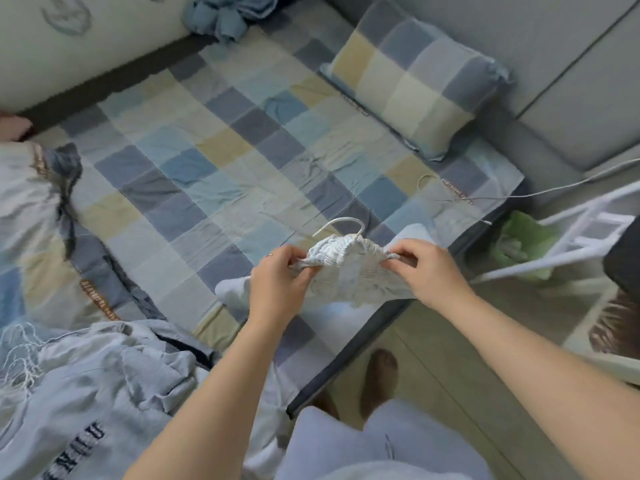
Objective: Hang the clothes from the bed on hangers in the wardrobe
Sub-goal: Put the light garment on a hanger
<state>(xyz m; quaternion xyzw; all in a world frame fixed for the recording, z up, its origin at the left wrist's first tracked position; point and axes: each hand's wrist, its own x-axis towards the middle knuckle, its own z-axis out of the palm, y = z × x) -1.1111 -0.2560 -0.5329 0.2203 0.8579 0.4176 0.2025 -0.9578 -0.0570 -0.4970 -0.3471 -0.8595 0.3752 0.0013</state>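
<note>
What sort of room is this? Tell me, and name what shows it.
Most likely a bedroom: a blue, grey and yellow checked bedsheet, a matching checked pillow, and the left hand and right hand gripping a white knitted garment on a white hanger.

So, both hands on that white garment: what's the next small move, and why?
Probably tug the white garment down and outward with the left hand and right hand: it sits bunched just under the hanger hook, each hand pinching one side, so it looks not yet seated.
</note>
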